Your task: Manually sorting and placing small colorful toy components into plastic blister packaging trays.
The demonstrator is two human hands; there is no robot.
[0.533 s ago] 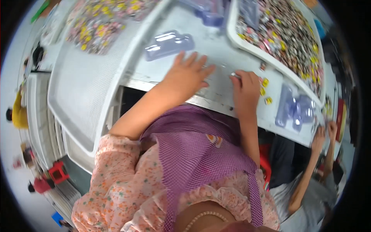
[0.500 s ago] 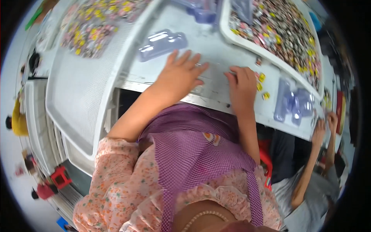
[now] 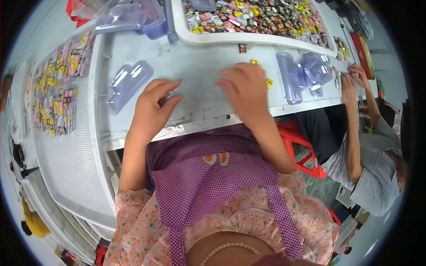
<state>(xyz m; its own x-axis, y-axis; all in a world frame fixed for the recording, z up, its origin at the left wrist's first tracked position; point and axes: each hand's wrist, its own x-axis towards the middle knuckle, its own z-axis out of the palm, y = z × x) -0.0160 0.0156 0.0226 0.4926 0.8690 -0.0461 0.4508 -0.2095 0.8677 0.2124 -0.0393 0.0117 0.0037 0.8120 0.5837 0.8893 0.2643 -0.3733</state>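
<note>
My left hand [image 3: 153, 108] hovers above the white table near its front edge, thumb and fingers apart with nothing visible between them. Across from it, my right hand [image 3: 246, 91] is somewhat blurred. Its fingers bend toward the left hand, thumb and fingertips apart, and I see nothing held. A brown wrapped sweet [image 3: 242, 48] lies beyond my right hand, beside the bin. Yellow wrapped sweets [image 3: 269, 83] lie next to that hand, partly hidden by it. A clear bluish plastic tray [image 3: 128, 84] with rounded hollows rests left of my left hand.
A white bin [image 3: 248, 41] full of small wrapped sweets stands at the back. More bluish trays [image 3: 290, 80] lie to the right, others [image 3: 124, 22] back left. A white perforated crate [image 3: 62, 164] at left holds filled packs [image 3: 57, 108]. A co-worker's hands [image 3: 350, 84] work at far right.
The view has turned, so the table sits differently in it. My hands have drawn farther apart, the left no longer spread flat over the table. Fewer yellow sweets show beside my right hand.
</note>
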